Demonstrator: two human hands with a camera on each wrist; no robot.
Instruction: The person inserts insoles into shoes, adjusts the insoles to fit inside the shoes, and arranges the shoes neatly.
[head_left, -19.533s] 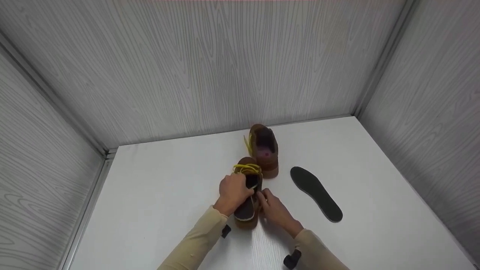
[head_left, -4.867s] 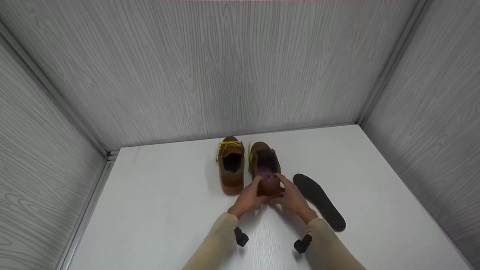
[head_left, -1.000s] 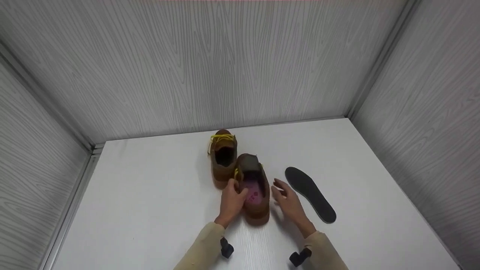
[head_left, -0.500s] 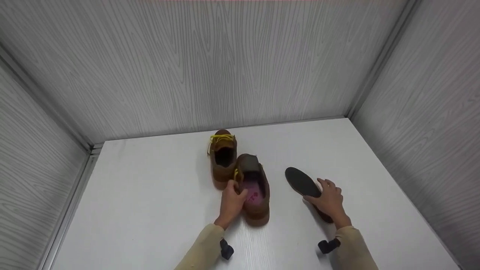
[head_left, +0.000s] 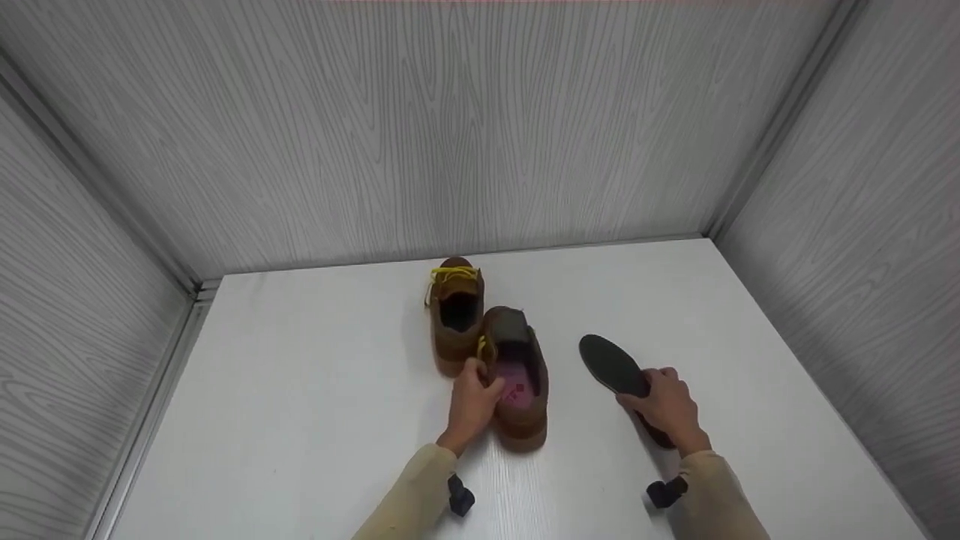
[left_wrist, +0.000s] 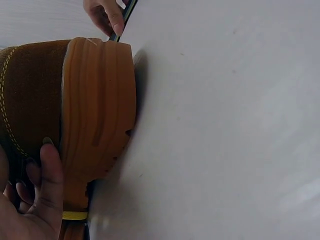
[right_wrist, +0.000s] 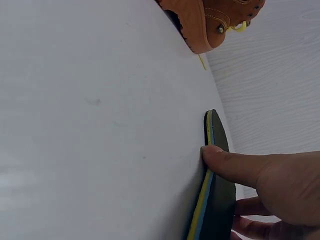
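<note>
Insole point(head_left: 610, 364) is pinched in right grip point(head_left: 664, 403); left grip point(head_left: 472, 400) grasps nearer brown shoe point(head_left: 525, 421)

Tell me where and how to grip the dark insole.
Pinch the insole across its middle by the long edges, probably best from the right: it is long and thin, and the near shoe stands to its left.
</note>
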